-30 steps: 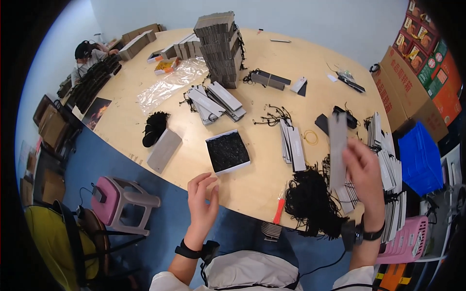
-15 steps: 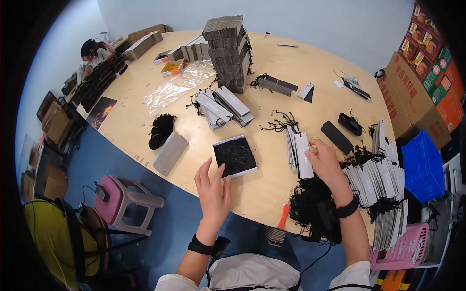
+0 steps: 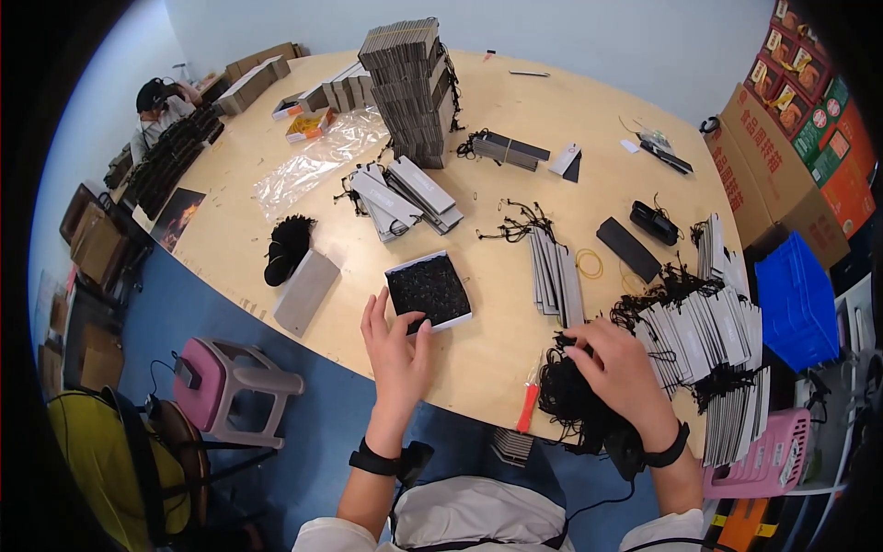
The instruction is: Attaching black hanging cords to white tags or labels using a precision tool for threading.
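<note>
My left hand (image 3: 397, 350) rests at the near edge of a shallow white box (image 3: 456, 321), fingers spread, with thumb and index fingertips at its rim. Small black pieces (image 3: 430, 287), too fine to name, fill the box. Over a heap of black cords (image 3: 575, 396) hovers my right hand (image 3: 618, 373), its fingers bent, thumb and index apart, and nothing visible between them. Just beyond it lies a stack of long grey tags (image 3: 556, 276) with black strings fanning out at the far end. Yellow rubber bands (image 3: 590, 264) lie beside that stack.
Bundled tags (image 3: 405, 198) and a tall tag stack (image 3: 405, 92) stand farther off. More tags (image 3: 694, 340) spread at right, by a blue bin (image 3: 796, 308). A red-handled tool (image 3: 528, 408) lies near the table edge. Another person (image 3: 161, 115) sits far left.
My right hand has drawn back from the grey tag stack to the black cord heap, uncovering the rubber bands. My left hand stays by the box, its fingertips nearer the rim. The view shifted slightly.
</note>
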